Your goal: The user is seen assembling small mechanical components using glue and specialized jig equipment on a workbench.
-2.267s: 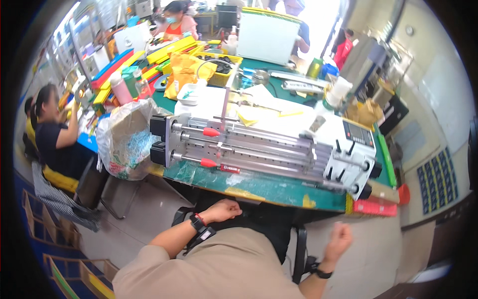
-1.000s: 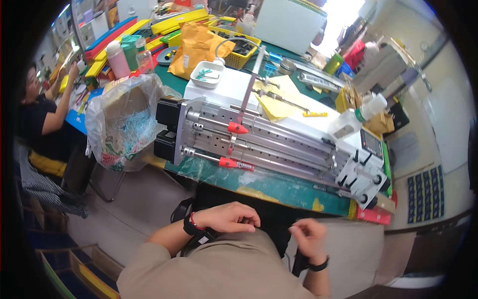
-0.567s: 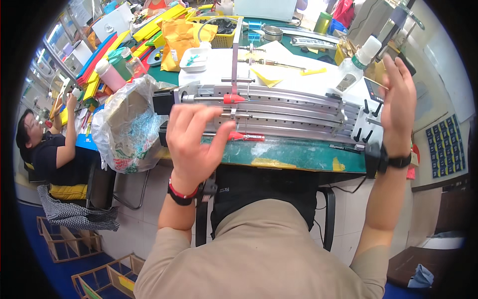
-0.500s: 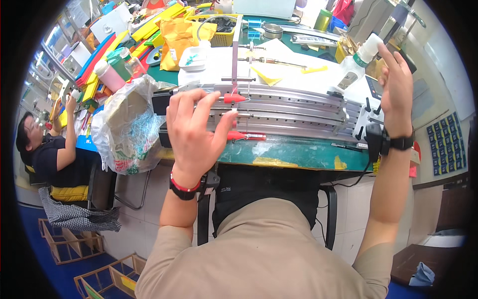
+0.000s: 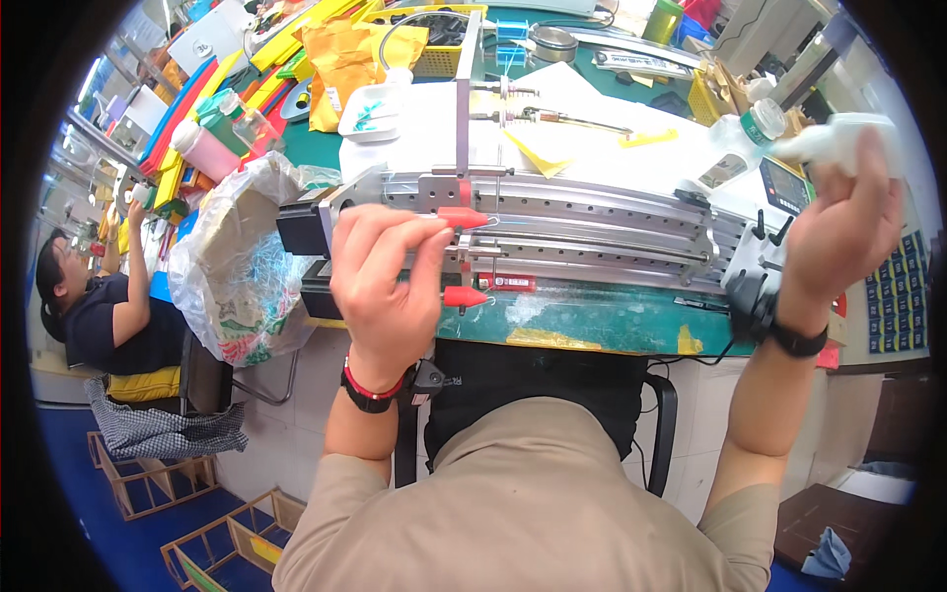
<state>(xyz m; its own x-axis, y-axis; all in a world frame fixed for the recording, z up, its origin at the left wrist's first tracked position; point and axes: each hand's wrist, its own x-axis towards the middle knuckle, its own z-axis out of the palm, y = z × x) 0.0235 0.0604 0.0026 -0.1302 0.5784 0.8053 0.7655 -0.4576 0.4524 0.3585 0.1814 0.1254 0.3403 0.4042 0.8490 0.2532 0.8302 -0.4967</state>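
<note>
My left hand (image 5: 387,281) is at the left end of the metal rail machine (image 5: 602,229), thumb and fingertips pinched together. They are right beside the upper red cone-shaped tip (image 5: 462,217); whatever they pinch is hidden. A second red cone tip (image 5: 464,296) sits lower, with a small wire hook at its end. At the far right, my right hand (image 5: 850,237) is closed around a blurred white bottle (image 5: 846,143) with a narrow spout pointing left. Left of it stands a larger translucent bottle (image 5: 725,168) with a white cap and green band.
A plastic-lined bin (image 5: 232,281) of pale blue strands is at the left. Beyond the rails lie white paper (image 5: 414,148), a white tray (image 5: 373,111) of turquoise pieces and an orange bag (image 5: 340,74). Another person (image 5: 109,306) sits far left. A keypad (image 5: 784,185) is at the right.
My right hand has moved right and lifted the white bottle away from the larger bottle's top. My left hand's fingers have closed from spread to a pinch beside the upper red tip.
</note>
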